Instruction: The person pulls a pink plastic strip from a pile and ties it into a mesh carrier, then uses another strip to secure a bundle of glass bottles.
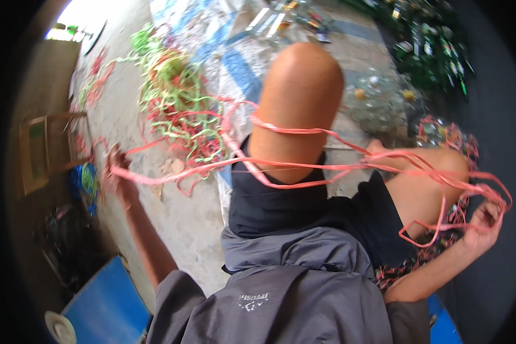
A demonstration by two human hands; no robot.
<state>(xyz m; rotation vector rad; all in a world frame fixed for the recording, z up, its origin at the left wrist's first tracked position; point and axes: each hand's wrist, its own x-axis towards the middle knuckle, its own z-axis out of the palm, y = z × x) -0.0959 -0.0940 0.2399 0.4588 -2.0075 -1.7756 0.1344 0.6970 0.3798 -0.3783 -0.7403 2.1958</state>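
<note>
A long pink plastic twine stretches in several loose strands across my lap. One strand wraps around my raised knee. My left hand, out at the far left, is closed on one end of the twine. My right hand, at the far right, grips a looped bundle of it, with a loose loop hanging beside the wrist. A tangled heap of green and pink twine lies on the floor, left of my raised knee.
A white and blue woven sheet covers the floor ahead. Clear glass bottles and dark green bottles are piled at the right. A wooden frame stands left, a blue panel at lower left. More mixed twine lies by my right thigh.
</note>
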